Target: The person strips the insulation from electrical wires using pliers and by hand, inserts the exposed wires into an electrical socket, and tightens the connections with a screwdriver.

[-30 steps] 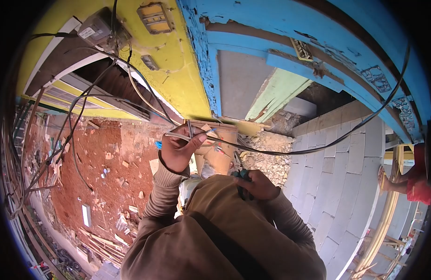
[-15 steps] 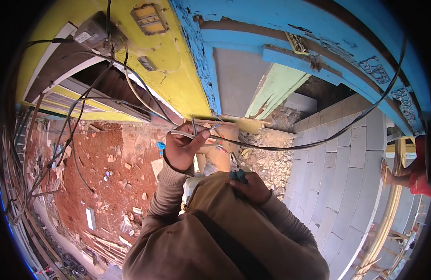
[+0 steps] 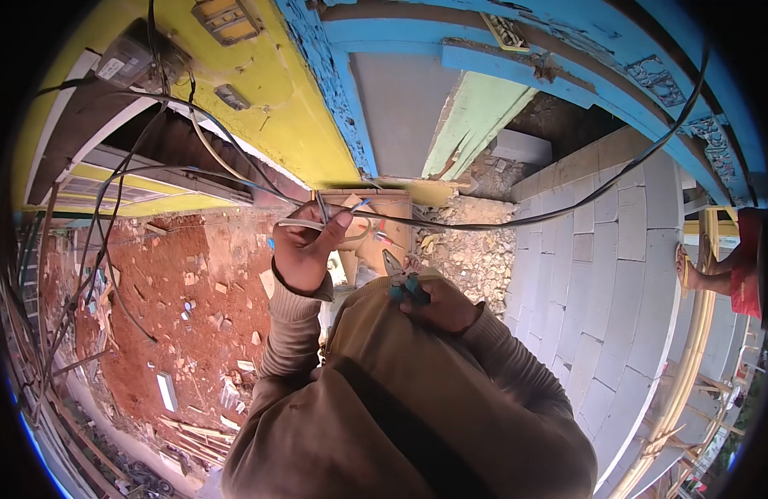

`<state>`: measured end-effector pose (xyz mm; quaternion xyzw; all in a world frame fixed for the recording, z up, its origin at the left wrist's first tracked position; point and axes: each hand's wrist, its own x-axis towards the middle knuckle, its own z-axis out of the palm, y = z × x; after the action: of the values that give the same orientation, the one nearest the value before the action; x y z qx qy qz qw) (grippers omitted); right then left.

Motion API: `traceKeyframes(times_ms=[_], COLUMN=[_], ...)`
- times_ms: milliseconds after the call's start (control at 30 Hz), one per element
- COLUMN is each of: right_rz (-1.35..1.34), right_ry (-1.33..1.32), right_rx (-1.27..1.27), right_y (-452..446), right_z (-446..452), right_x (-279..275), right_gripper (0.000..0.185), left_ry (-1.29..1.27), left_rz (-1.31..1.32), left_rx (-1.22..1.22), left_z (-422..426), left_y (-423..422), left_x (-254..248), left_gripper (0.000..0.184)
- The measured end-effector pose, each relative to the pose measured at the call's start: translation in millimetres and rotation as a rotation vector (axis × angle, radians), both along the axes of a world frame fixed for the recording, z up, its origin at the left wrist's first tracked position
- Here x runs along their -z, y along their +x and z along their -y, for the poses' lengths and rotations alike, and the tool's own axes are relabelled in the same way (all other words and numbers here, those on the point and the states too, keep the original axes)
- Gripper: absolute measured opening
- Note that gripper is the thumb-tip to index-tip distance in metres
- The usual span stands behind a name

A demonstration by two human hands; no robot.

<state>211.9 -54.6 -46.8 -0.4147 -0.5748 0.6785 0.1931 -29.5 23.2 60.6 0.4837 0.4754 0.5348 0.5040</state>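
Teal-handled pliers (image 3: pixel 407 289) sit clasped in the right hand (image 3: pixel 442 306), apart from the wires (image 3: pixel 297 222) pinched in the left hand (image 3: pixel 306 254). Steadying the wires seems the step; using the pliers there calls for closing that gap.

Metal-headed pliers (image 3: pixel 394 267), smooth plastic-sheathed cable (image 3: pixel 484 226), rough rubble (image 3: pixel 475 259)

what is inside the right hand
Pliers: the metal nose and part of the dark green grips show beyond the right hand. The rest of the handles is covered by the hand and can't be seen.
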Motion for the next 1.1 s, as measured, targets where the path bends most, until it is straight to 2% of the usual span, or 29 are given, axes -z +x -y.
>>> traceKeyframes(times_ms=[133, 200, 333, 533, 600, 667, 733, 767, 833, 967, 1033, 1100], right_rz=[0.092, -0.17, -0.263, -0.298, -0.224, -0.221, -0.08, -0.081, -0.235, -0.359, -0.175, -0.143], right_ry=[0.038, -0.417, -0.509, -0.467, -0.258, -0.266, -0.062, -0.064, -0.014, 0.031, 0.228, 0.185], right_rx=[-0.09, -0.028, 0.033, -0.08, -0.14, -0.142, 0.051, 0.046, 0.184, 0.182, 0.126, 0.132], right_y=[7.3, 15.3, 22.2, 27.8, 26.3, 24.9, 8.5, 5.8, 1.5, -5.8, -8.0, -8.8], right_z=[-7.6, -12.2, -8.7, -19.9, -17.4, -19.0, -26.2, -30.1, -39.5, -43.6, -42.5, -39.3], right_x=[-5.2, -22.6, -46.0, -48.6, -35.5, -32.0, -58.2, -61.6, -66.5, -86.0, -97.0, -93.4], right_gripper=[0.028, 0.021, 0.02, 0.032, 0.035, 0.032, 0.035, 0.035, 0.038, 0.038, 0.039, 0.038], left_ry=[-0.002, -0.049, -0.038, -0.07, -0.069, -0.033, -0.049, -0.058, -0.082, -0.077, -0.091, -0.075], left_rz=[0.001, -0.045, 0.009, 0.004, -0.016, -0.019, -0.041, -0.015, 0.006, 0.03, 0.0, -0.005], left_rx=[-0.014, -0.064, -0.039, -0.001, 0.023, 0.0, -0.015, -0.016, -0.016, -0.001, -0.012, -0.032], left_z=[4.2, 7.9, 11.7, 13.4, 14.3, 15.0, 17.8, 19.5, 20.9, 22.4, 22.9, 25.4], left_y=[-2.9, 0.9, -7.6, -8.4, -11.5, -3.5, -1.3, 2.3, 6.0, 9.9, 8.9, 10.3], left_x=[4.4, -2.0, 7.4, 5.4, 4.2, -4.5, -5.7, -10.2, -12.1, -9.7, -6.3, -8.2], left_gripper=[0.016, 0.019, 0.015, 0.01, 0.01, 0.014, 0.014, 0.014, 0.014, 0.014, 0.013, 0.014])
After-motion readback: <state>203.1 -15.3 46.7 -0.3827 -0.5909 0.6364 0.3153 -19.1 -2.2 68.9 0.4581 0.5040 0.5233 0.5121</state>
